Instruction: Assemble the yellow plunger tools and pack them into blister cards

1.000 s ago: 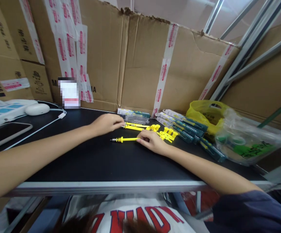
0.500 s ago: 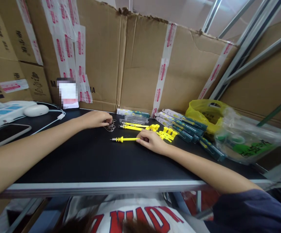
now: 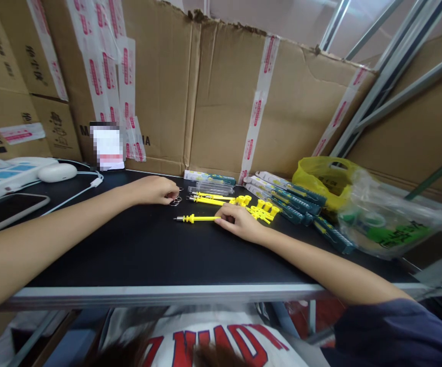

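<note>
My right hand (image 3: 239, 222) pinches the back end of a thin yellow pen piece (image 3: 198, 219), which points left with its silver tip just over the black table. Farther left and back, my left hand (image 3: 158, 190) rests with curled fingers over a small pile of thin metal wire rings (image 3: 176, 201), hiding most of it. Behind my right hand lie yellow pen pieces (image 3: 207, 200) with silver tips. Small yellow parts (image 3: 264, 208) form a loose heap beside them. Clear tubes (image 3: 211, 188) are set at the back.
Several green and white narrow boxes (image 3: 293, 199) are stacked to the right, before a yellow bag (image 3: 322, 178) and a clear plastic bag (image 3: 385, 224). On the left are a phone (image 3: 14, 211), a white case (image 3: 57, 172) and a power strip (image 3: 14, 176). A cardboard wall (image 3: 224, 102) stands behind.
My left hand has moved left, away from the yellow pen pieces, to the wire rings, and its fingers now cover more of them. My right hand keeps the pen piece in place.
</note>
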Demonstrator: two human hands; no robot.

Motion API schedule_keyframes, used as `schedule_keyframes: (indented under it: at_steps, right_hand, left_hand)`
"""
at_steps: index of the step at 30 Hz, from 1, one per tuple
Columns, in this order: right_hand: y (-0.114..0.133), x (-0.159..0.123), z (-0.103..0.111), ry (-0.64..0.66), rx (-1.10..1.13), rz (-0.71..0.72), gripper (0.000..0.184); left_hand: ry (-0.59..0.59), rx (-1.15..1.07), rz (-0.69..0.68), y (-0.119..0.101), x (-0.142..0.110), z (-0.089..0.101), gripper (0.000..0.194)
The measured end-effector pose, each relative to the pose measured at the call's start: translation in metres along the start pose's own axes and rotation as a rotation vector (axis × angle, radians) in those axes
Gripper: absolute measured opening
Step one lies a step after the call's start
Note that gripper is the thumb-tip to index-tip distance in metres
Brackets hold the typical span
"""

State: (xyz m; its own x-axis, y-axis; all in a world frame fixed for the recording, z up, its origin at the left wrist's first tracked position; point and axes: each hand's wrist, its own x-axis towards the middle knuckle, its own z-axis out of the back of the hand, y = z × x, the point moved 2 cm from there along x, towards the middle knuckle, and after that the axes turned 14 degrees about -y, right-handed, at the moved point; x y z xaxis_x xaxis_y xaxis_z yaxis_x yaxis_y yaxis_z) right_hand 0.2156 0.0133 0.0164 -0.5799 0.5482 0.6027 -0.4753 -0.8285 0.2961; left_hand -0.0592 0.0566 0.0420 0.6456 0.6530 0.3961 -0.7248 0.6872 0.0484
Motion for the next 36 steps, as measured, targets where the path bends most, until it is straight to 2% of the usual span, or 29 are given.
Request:
schedule_keyframes:
  at_steps: [2, 5, 7, 9, 11, 14, 20, 23, 28, 36]
  right_hand:
    - [-0.001, 0.0, 0.0, 0.0, 0.005, -0.001, 0.018]
    - [-0.003, 0.0, -0.001, -0.01, 0.019, -0.002, 0.018]
    - [-0.004, 0.0, -0.002, -0.02, 0.028, 0.001, 0.019]
    - [-0.005, 0.0, -0.003, -0.03, 0.034, 0.003, 0.02]
    - [-0.004, 0.001, -0.003, -0.042, 0.047, 0.001, 0.022]
    - [0.0, 0.001, -0.003, -0.072, 0.079, -0.014, 0.025]
    - [0.004, 0.001, -0.001, -0.086, 0.123, -0.076, 0.03]
    - [0.004, 0.0, -0.002, -0.073, 0.185, -0.136, 0.031]
    - [0.006, 0.0, -0.005, 0.009, 0.347, -0.24, 0.032]
    - [0.003, 0.001, -0.009, 0.017, 0.397, -0.333, 0.036]
  left_hand:
    - [-0.058, -0.019, 0.039, 0.0, -0.001, 0.003, 0.009]
    - [-0.259, -0.134, 0.09, -0.011, 0.001, 0.01, 0.005]
    - [-0.42, -0.323, 0.114, -0.026, 0.003, 0.014, 0.009]
    - [-0.472, -0.568, 0.193, -0.045, 0.005, 0.011, 0.017]
    - [-0.437, -0.777, 0.168, -0.065, 0.006, 0.004, 0.02]
    - [-0.28, -0.916, 0.125, -0.085, 0.006, -0.012, 0.017]
    - [-0.141, -1.002, 0.177, -0.088, 0.004, -0.033, 0.015]
    - [-0.146, -1.033, 0.199, -0.09, 0.004, -0.033, 0.016]
    - [-0.225, -1.083, 0.231, -0.099, 0.005, -0.031, 0.017]
    - [-0.231, -1.111, 0.245, -0.098, 0.005, -0.034, 0.019]
